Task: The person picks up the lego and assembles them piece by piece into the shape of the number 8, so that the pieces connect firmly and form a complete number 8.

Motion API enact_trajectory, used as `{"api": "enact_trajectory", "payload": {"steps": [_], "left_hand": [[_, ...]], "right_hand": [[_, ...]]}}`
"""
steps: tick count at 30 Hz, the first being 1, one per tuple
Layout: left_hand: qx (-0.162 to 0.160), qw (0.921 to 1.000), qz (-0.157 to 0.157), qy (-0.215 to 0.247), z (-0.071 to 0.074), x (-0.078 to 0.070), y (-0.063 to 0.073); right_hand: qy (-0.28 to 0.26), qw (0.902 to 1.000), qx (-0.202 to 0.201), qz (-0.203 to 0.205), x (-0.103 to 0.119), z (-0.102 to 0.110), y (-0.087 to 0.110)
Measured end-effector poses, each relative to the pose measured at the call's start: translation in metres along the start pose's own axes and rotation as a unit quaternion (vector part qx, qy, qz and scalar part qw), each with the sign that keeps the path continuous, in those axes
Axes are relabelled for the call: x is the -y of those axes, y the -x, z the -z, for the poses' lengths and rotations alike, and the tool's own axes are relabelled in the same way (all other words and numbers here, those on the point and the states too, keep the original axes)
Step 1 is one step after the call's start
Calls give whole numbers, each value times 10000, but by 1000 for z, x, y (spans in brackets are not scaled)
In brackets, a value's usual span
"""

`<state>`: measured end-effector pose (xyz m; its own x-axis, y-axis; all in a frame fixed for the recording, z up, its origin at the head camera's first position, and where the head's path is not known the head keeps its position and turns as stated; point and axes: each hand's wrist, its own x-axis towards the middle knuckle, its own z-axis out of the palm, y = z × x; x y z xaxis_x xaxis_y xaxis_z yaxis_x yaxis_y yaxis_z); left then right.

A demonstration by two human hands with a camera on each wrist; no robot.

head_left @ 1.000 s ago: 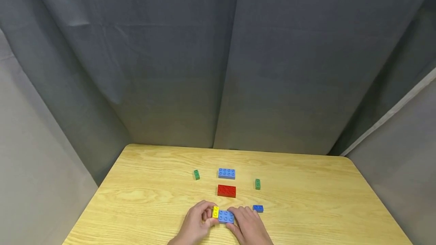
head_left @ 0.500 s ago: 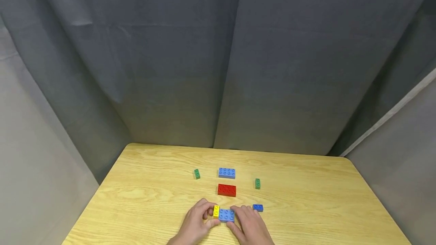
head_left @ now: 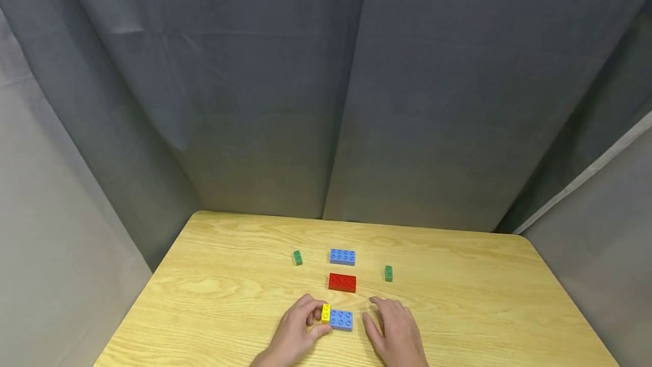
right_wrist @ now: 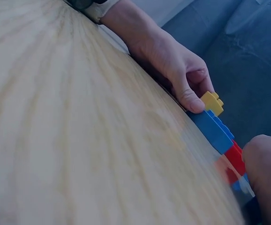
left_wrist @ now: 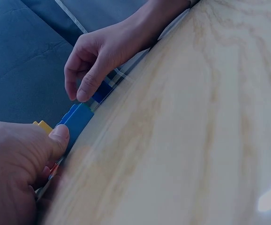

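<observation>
My left hand pinches the left end of a light blue eight-stud brick between thumb and fingers. On that end of it sits a small yellow two-stud brick. To the right, my right hand is apart from this pair, its thumb and forefinger spread and nothing between them. In the left wrist view a small dark blue brick shows on the table just beyond the right thumb; the right hand hides it in the head view.
Just beyond the hands lies a red brick, with another light blue brick behind it. One small green brick is at the back left, another green brick at the right. Grey curtains surround the wooden table.
My right hand has let go of the light blue brick's right end and moved right, now covering the dark blue brick in the head view. The left hand keeps its pinch.
</observation>
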<state>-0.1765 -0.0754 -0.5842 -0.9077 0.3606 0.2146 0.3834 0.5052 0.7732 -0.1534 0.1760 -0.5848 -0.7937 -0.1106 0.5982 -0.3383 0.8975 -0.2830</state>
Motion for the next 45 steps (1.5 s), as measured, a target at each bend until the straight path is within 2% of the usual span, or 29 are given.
{"api": "enact_trajectory", "payload": {"steps": [7,14,17,23,26,38,45], "left_hand": [[77,9999,129,51,0,0,0],[110,9999,93,82,1,1,0],[148,9997,141,148,2,0,0],[190,9994,195,208,2,-2,-1],[188,9994,216,197,2,-1,-1],[169,9994,231,198,2,-1,-1],[162,9995,216,176,1,0,-1]], "right_hand": [[108,9994,-136,-298,-6,3,0],[296,9950,232,-925,-6,4,-1],[378,9905,410,-1257,-6,4,-2],[358,9752,787,-2039,-8,7,-4],[392,9735,898,-2065,-9,7,-5],[265,9793,870,-1807,-8,3,-5],[158,9717,896,-2179,-7,4,-5]]}}
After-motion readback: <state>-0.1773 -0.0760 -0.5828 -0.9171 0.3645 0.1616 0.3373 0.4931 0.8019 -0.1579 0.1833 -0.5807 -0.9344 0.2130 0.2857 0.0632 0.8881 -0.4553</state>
